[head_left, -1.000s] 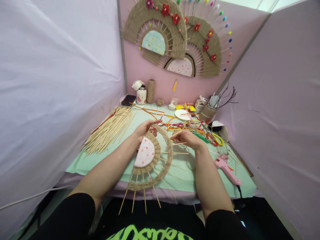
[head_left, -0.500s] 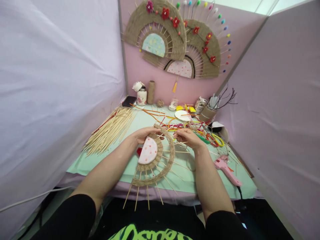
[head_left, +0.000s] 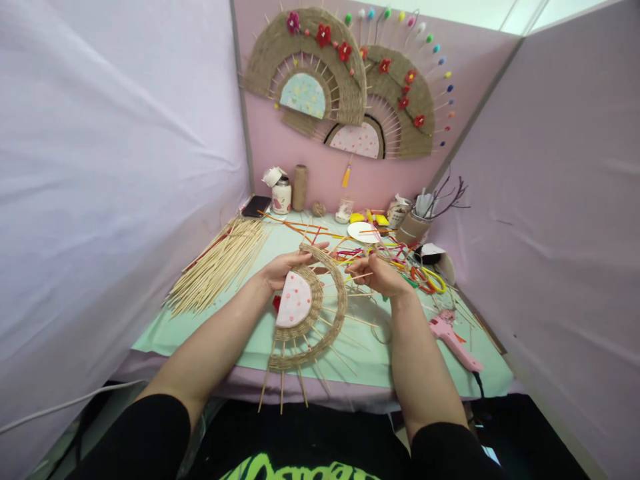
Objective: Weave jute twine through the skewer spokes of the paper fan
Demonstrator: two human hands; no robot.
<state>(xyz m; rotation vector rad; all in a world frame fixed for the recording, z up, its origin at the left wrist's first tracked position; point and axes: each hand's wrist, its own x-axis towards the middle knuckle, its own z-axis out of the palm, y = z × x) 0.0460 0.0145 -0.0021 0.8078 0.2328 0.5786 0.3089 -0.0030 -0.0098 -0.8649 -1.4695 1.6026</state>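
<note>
A half-round woven fan of twine over thin sticks is tilted above the table's front edge. Its inner half-disc is white with pink dots, and sticks fan out past the outer band. My left hand grips the fan's upper end, fingers behind it and partly hidden. A red piece shows at the fan's left side. Close to the sticks on the right, my right hand has its fingers pinched together; what they hold is too small to tell. Below it hangs a loose loop of twine.
Thin sticks lie in a pile at left. Coloured craft strips, yellow-handled scissors and a pink glue gun are at right. Jars, a twine spool and a white plate stand behind. Finished fans hang on the wall.
The fan has turned slightly, its lower sticks shifting right and up a little. My right hand has moved slightly, its fingers still pinched. My left hand keeps its grip on the fan.
</note>
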